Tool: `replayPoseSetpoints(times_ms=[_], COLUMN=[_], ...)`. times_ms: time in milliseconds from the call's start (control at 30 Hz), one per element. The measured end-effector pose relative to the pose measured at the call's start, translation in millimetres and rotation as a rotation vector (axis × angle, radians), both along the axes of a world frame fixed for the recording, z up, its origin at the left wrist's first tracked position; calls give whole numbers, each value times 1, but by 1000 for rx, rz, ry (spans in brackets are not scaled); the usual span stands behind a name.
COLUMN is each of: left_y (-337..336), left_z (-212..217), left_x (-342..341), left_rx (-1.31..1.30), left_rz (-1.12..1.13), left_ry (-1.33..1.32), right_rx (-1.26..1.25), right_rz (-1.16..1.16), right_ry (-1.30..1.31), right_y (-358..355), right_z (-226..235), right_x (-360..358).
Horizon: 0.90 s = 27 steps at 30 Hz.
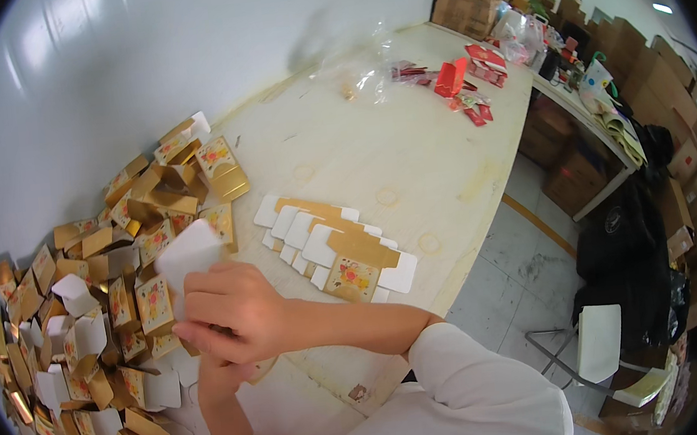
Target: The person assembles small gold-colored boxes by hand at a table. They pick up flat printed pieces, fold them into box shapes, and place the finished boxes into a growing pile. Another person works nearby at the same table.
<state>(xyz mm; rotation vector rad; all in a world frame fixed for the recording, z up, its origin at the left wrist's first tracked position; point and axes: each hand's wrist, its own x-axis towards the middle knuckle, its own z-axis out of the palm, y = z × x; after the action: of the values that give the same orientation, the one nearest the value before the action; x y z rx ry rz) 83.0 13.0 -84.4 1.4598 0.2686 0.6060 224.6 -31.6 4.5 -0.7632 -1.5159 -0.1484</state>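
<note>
In front of me, both hands are at a small gold carton with a white flap point(188, 254), slightly blurred. My right hand point(236, 308) is closed on it, its arm crossing from the right. My left hand point(220, 379), with a band at the wrist, is just below and closes on the same carton; most of its fingers are hidden behind the right hand. To the right lies a fanned stack of flat unfolded cartons point(354, 277), gold with white flaps and a flowered panel. A large heap of folded gold cartons point(154, 303) spreads along the left.
The pale table point(360, 162) runs along a wall. At its far end are clear plastic bags point(360, 74), red packets point(487, 66) and a brown cardboard box point(465, 9). Off the right edge stand a white folding chair point(600, 343) and stacked cardboard boxes point(655, 87).
</note>
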Motion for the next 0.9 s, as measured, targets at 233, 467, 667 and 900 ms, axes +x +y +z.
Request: replayPoseSetpoints(times_ms=[233, 467, 667, 900], left_y=[-9, -13, -19, -6], left_z=[32, 48, 60, 48], left_x=[-7, -4, 5, -16], left_rx=[-31, 316, 489, 532], left_rz=[622, 849, 771, 656], left_ry=[5, -127, -150, 85], right_rx=[-536, -806, -774, -732], right_rz=[520, 1411, 1379, 1256], right_ry=[733, 1065, 1102, 912], right_y=[5, 20, 18, 23], right_z=[3, -19, -13, -20], right_x=[22, 11, 11, 11])
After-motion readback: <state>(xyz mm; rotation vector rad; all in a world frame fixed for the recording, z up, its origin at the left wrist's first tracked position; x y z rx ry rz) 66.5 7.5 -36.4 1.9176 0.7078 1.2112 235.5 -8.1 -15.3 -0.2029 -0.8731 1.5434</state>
